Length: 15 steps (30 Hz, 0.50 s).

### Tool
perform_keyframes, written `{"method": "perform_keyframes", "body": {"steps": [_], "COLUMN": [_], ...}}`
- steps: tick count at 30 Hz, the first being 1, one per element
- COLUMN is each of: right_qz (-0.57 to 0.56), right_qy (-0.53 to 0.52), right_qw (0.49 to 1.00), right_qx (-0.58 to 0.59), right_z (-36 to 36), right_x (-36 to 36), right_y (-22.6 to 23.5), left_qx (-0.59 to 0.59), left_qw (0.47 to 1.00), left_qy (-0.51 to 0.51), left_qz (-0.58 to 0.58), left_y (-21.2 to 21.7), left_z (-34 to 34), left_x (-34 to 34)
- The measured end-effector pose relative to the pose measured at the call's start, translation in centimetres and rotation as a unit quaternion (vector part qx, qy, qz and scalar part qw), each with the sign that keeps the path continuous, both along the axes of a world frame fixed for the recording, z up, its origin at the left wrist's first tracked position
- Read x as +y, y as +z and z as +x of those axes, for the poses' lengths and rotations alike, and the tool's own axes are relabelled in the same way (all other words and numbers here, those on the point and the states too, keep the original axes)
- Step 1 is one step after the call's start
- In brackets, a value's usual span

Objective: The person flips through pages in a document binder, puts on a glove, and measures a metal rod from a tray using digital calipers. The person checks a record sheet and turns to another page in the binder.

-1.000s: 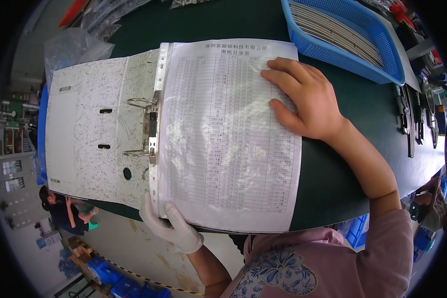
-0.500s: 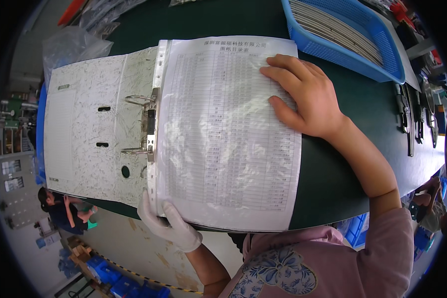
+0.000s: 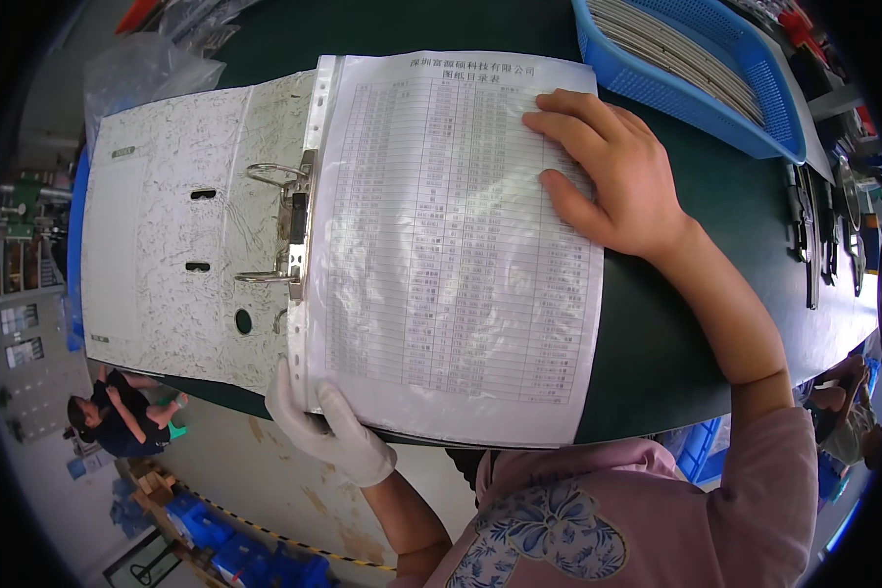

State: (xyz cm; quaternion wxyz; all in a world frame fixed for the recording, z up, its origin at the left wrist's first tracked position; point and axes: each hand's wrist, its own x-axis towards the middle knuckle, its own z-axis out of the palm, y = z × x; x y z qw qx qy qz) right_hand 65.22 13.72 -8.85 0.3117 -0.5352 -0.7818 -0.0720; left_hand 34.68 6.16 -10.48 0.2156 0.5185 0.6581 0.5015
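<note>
A lever-arch ring binder (image 3: 171, 304) lies open on the green table, its grey-white scuffed cover spread to the left. Two metal rings stand near the middle, beside the punched strip of the sleeves. On the right half lies a clear plastic sleeve (image 3: 461, 323) with a printed table sheet inside, glossy with reflections. My right hand (image 3: 622, 176), bare, rests on the sleeve's upper right edge, fingers apart. In a white glove, my left hand (image 3: 338, 441) grips the binder's near edge below the rings, thumb on the sleeve, forefinger along the strip's other side.
A blue plastic basket (image 3: 696, 83) holding a row of thin flat pieces stands at the far right. Dark hand tools (image 3: 818, 235) lie on the table's right side. Clear plastic bags (image 3: 147, 83) sit at the far left. Other people (image 3: 127, 412) are seated beyond the table.
The binder appears slightly farther up the view, and both hands have shifted a little with it. The same sheet stays on top and the hands keep their places on it.
</note>
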Motion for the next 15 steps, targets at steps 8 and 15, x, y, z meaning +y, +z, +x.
{"method": "perform_keyframes", "body": {"steps": [8,15], "right_qz": [-0.028,-0.025], "right_qy": [0.004,0.003], "right_qw": [1.0,1.0], "right_qx": [0.002,-0.002], "right_z": [0.16,0.13], "right_x": [-0.16,-0.14], "right_y": [-0.15,-0.26], "left_qx": [0.003,0.01], "left_qw": [1.0,1.0], "left_qy": [0.0,0.004], "left_qz": [0.003,0.002], "left_y": [-0.11,0.0], "left_z": [-0.19,0.01], "left_x": [0.06,0.04]}}
